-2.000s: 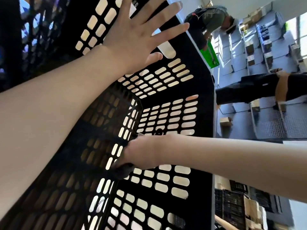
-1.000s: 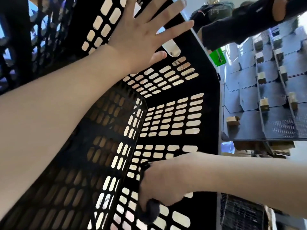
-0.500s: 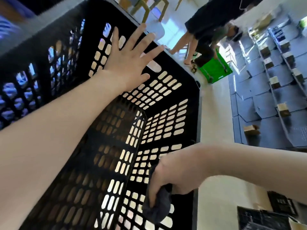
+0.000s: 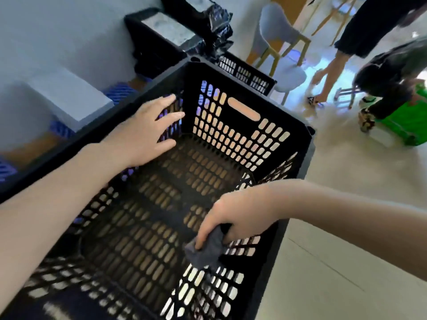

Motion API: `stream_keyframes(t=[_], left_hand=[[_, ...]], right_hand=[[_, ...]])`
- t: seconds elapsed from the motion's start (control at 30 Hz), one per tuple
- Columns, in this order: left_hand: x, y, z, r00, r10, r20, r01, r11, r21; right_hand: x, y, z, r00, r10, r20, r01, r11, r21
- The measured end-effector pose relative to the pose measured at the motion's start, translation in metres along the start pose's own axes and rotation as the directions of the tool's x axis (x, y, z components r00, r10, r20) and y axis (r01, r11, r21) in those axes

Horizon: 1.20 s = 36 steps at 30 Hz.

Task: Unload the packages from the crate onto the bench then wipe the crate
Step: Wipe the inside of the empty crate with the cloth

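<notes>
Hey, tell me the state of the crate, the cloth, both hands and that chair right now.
crate: open side up, no packages inside.
cloth: bunched, held at the crate's right inside wall.
left hand: fingers straight, against the left inside wall.
right hand: fingers curled round the cloth.
chair: upright, nobody sitting.

Daylight is glaring off the pale glossy floor (image 4: 346, 181) at right — backlighting the black slotted plastic crate (image 4: 293, 122); frame edges are blurring, bending.
</notes>
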State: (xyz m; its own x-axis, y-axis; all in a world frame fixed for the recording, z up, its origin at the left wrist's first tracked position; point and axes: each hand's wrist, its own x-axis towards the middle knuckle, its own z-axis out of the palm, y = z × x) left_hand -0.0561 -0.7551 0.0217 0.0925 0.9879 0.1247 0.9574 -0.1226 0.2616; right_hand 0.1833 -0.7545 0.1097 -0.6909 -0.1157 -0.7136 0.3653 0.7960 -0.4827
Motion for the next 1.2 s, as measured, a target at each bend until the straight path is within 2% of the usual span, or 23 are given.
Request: stream_keyframes(t=[0.2,0.37,0.6,0.8,0.93,1.07,1.2], left_hand=[[-0.06,0.033,-0.039,0.97,-0.233,-0.068,0.234,0.972,-0.003],[-0.109,0.064,-0.046,0.896,-0.421,-0.142,0.426,0.905,0.009],[-0.17,0.113,-0.04,0.713,-0.671,-0.205,0.676,0.735,-0.052],[-0.2,0.129,-0.037,0.528,-0.801,-0.282,0.827,0.561,-0.046],[-0.204,0.136,-0.034,0.418,-0.835,-0.357,0.882,0.467,-0.061],[-0.203,0.14,-0.03,0.325,-0.869,-0.373,0.918,0.384,-0.094],[-0.199,0.145,-0.029,0.266,-0.876,-0.403,0.942,0.324,-0.083]], right_hand=[[-0.016,0.014,-0.002,0.985,-0.111,-0.129,0.098,0.99,-0.102],[-0.026,0.026,-0.003,0.957,-0.233,-0.173,0.21,0.967,-0.145],[-0.016,0.041,-0.021,0.942,-0.329,-0.059,0.308,0.923,-0.232],[0.02,0.044,-0.049,0.908,-0.418,-0.033,0.38,0.853,-0.358],[0.043,0.043,-0.065,0.898,-0.439,0.017,0.414,0.832,-0.371],[0.07,0.044,-0.078,0.883,-0.468,0.044,0.449,0.811,-0.375],[0.108,0.045,-0.082,0.849,-0.521,0.088,0.511,0.768,-0.387]])
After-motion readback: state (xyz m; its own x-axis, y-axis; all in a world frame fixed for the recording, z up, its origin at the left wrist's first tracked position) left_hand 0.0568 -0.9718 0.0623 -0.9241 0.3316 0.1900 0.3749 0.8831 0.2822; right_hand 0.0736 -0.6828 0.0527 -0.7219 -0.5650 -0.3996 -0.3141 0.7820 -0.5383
